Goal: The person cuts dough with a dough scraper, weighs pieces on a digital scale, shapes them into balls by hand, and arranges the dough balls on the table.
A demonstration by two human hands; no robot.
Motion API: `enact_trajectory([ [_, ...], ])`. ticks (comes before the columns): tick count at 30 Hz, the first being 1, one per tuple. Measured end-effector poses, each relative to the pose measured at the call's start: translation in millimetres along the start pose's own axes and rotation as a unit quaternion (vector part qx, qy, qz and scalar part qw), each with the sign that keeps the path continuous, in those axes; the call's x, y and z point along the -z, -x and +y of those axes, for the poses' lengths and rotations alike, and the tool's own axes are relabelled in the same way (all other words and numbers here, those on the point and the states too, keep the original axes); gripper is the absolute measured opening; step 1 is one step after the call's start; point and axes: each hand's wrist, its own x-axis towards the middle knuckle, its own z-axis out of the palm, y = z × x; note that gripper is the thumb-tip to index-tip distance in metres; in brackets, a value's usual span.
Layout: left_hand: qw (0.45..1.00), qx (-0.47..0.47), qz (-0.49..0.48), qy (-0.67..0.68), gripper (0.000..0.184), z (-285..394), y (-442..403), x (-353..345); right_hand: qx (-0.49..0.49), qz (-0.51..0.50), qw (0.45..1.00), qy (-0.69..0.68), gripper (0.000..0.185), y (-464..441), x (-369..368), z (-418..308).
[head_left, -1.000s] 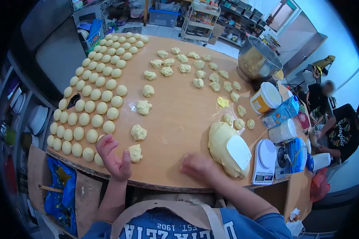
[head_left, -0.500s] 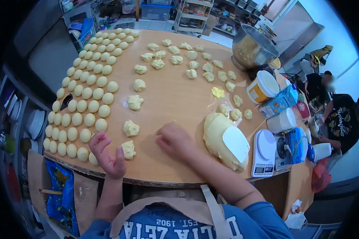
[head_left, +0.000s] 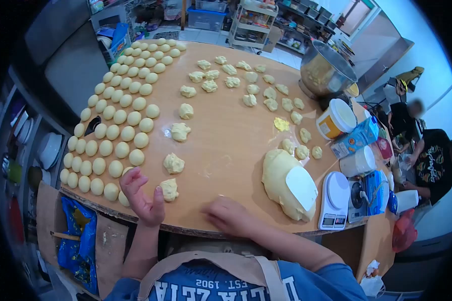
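My left hand (head_left: 143,197) is held palm up over the left front of the table, fingers apart and slightly curled, with nothing in it. Just right of its thumb lies a rough dough piece (head_left: 168,190); another rough lump (head_left: 174,163) sits beyond. Smooth round dough balls (head_left: 105,148) stand in rows to its left. My right hand (head_left: 229,215) is low over the table near the front edge, its fingers blurred and turned down, what is under them hidden. A faint floury smear (head_left: 218,165) and a small crumb (head_left: 221,195) show on the wood beyond it.
A large dough mass (head_left: 281,180) with a white scraper (head_left: 301,188) on it sits right, beside a kitchen scale (head_left: 334,200). Behind are a tub (head_left: 336,119), a carton (head_left: 355,138) and a steel mixing bowl (head_left: 328,69). Two people are at the far right.
My right hand has moved back toward the table's front edge, uncovering the smear on the wood. The left hand keeps much the same pose. The whole view has shifted slightly.
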Motion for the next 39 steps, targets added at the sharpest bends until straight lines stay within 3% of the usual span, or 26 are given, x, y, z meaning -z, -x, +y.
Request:
enact_trajectory([
  [1, 1.0, 0.0, -0.003, -0.005, 0.037, 1, -1, 0, 0.015, 0.008, 1.0, -0.021, 0.009, 10, 9, 0],
  [4, 1.0, 0.004, -0.013, -0.01, 0.037, 2, 0, -3, -0.095, -0.051, 0.977, 0.183, 0.008, -11, 40, 24],
  [7, 1.0, -0.003, -0.016, -0.007, 0.037, 1, 3, -6, -0.012, 0.116, 0.991, 0.062, 0.006, -47, 4, 25],
  [9, 1.0, -0.007, -0.007, -0.009, 0.036, 1, 0, -4, 0.005, -0.058, 0.998, 0.027, 0.006, -26, -1, -3],
  [11, 1.0, -0.003, 0.005, -0.009, 0.036, 4, -1, -2, 0.054, 0.009, 0.999, -0.002, 0.01, 3, 5, -7],
  [12, 1.0, -0.002, 0.003, -0.016, 0.036, 4, -2, -1, -0.032, -0.071, 0.995, 0.065, 0.009, -2, 19, 1],
  [14, 1.0, 0.006, -0.013, -0.023, 0.036, 4, 0, -2, -0.21, -0.222, 0.932, 0.193, 0.008, -17, 44, 20],
  [17, 1.0, -0.008, -0.003, -0.019, 0.036, 2, 0, -6, -0.036, 0.084, 0.994, 0.067, 0.011, -49, 2, 8],
  [18, 1.0, -0.007, -0.003, -0.021, 0.037, 2, -1, -5, -0.03, -0.018, 0.998, 0.061, 0.012, -37, -2, 4],
  [21, 1.0, -0.003, -0.002, -0.029, 0.037, 2, -2, 0, 0.03, 0.024, 0.999, 0.004, 0.015, 7, 8, 1],
  [22, 1.0, -0.001, -0.004, -0.028, 0.037, 3, -3, -1, -0.025, 0.001, 0.999, 0.038, 0.015, 12, 22, 8],
  [25, 1.0, 0.0, -0.01, -0.017, 0.037, 3, -3, -6, -0.092, 0.051, 0.986, 0.128, 0.017, -24, 29, 23],
  [26, 1.0, -0.003, -0.011, -0.013, 0.037, 3, -3, -7, -0.08, 0.057, 0.99, 0.102, 0.019, -42, 22, 19],
  [30, 0.999, 0.0, -0.042, -0.035, 0.037, 3, -2, 1, -0.004, -0.053, 0.998, 0.039, 0.023, -16, -4, -2],
  [32, 0.999, 0.008, -0.041, -0.025, 0.037, 4, 0, 1, -0.01, -0.039, 0.999, 0.019, 0.024, -5, 15, 2],
  [33, 0.999, 0.006, -0.035, -0.03, 0.036, 6, 1, -2, -0.018, -0.031, 0.999, 0.009, 0.025, -2, 23, -2],
  [34, 0.999, -0.001, -0.031, -0.033, 0.035, 5, -3, -5, -0.149, -0.051, 0.987, 0.018, 0.03, -3, 32, -6],
  [37, 0.999, -0.008, -0.02, -0.036, 0.035, 2, -8, -8, -0.018, 0.021, 0.995, 0.095, 0.033, -41, 41, 1],
  [39, 0.999, 0.007, -0.031, -0.036, 0.035, 2, -4, -4, -0.06, -0.046, 0.992, 0.097, 0.034, -62, 40, 7],
])
